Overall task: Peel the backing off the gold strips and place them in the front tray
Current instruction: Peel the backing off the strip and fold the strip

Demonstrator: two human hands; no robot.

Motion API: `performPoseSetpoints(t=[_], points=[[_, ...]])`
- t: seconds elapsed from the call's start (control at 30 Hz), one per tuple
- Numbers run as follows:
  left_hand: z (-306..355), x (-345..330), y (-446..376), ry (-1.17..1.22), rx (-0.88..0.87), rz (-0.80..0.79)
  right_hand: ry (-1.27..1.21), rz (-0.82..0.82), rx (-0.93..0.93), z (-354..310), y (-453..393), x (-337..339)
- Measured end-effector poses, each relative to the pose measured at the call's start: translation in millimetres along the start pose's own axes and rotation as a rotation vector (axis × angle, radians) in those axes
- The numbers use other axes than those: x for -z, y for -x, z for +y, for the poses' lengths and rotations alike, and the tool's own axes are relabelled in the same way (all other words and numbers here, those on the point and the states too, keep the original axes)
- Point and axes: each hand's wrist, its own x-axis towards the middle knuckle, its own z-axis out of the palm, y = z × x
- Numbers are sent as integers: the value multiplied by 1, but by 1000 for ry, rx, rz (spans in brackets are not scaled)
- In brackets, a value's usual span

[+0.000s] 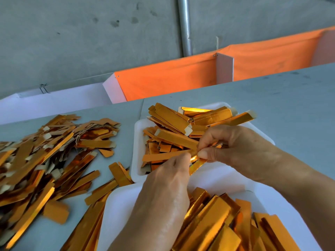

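Both my hands meet over the white trays at centre. My left hand (pixel 168 180) pinches one end of a gold strip (pixel 163 155) that points left, and a shiny piece (pixel 196 166) hangs below the fingers. My right hand (pixel 233 147) pinches the same strip from the right with thumb and fingers. The front tray (pixel 116 211), nearest me, holds several shiny gold strips (pixel 213 223). The far tray (pixel 137 142) behind it holds several matte gold strips with pale tabs (pixel 174 120).
A big loose heap of gold strips (pixel 41 160) covers the grey table (pixel 272 105) on the left, some spilling toward the front tray. Orange cloth (pixel 172 77) on white dividers runs along the table's far edge below a concrete wall and a metal pipe (pixel 184 26).
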Motion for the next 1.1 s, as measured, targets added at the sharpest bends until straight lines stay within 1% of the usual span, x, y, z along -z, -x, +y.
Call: performPoseSetpoints(t=[0.17,0.27,0.37,0.43,0.53,0.6,0.63,0.73,0.8,0.9,0.97,1.1], points=[[-2,9,1,172,21,-41,33,39,17,2,1,2],[-6,14,4,253,21,-50,5,26,13,1,0,5],[-8,15,7,273,-11,-114,12,17,18,3,-1,7],[-9,16,6,270,-20,-109,0,21,33,2,0,7],[-11,14,7,338,28,-23,-131,45,35,-1,1,11],[-10,13,7,411,31,-8,-264,67,4,0,3,17],[-10,11,8,442,15,-25,-289,76,-4,0,3,19],[-9,6,8,503,-11,-108,-264,74,-8,-1,3,20],[-7,2,7,515,-11,-126,-239,67,-21,0,2,16],[2,-1,6,531,-13,-103,-263,72,-25,-1,0,12],[6,-3,6,539,-17,-63,-319,98,-25,-1,-1,11],[9,-7,6,521,1,7,-343,143,-12,-2,-1,10]])
